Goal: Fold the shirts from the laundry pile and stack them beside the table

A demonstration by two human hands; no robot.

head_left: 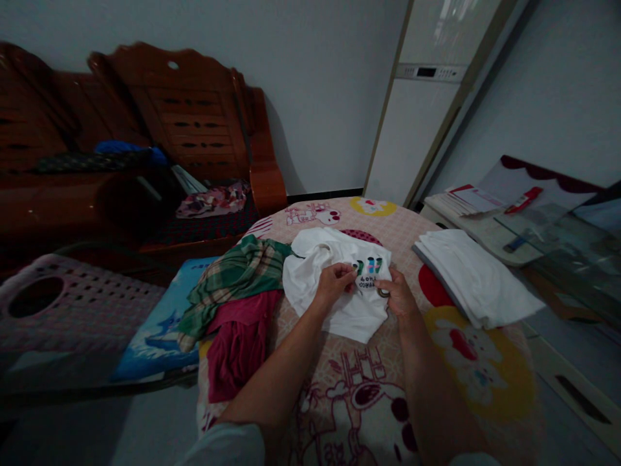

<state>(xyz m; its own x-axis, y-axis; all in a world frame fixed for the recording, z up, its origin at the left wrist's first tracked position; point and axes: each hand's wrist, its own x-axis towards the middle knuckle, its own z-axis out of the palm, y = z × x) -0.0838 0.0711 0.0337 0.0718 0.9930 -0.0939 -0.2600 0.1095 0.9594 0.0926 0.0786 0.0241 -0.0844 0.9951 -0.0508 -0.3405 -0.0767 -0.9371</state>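
Observation:
A white shirt [349,317] with a dark and coloured printed design [371,266] lies bunched on the round table. My left hand [336,281] is closed in a pinch on the cloth beside the print; its fingertips are partly hidden. On the print's other side, my right hand [400,294] grips the shirt's edge, thumb on top. A small dark ring shape [383,293] shows by my right thumb; I cannot tell whether it is printed. Left of the shirt are a green plaid garment [242,268] and a dark red garment [237,343], both crumpled.
A stack of folded white clothes [478,278] sits at the right of the patterned tablecloth [334,369]. Beside the table at left stand a woven chair [82,304] and a blue cushion [165,330]. Wooden seats [194,116] and a tall white cabinet unit [412,129] stand behind.

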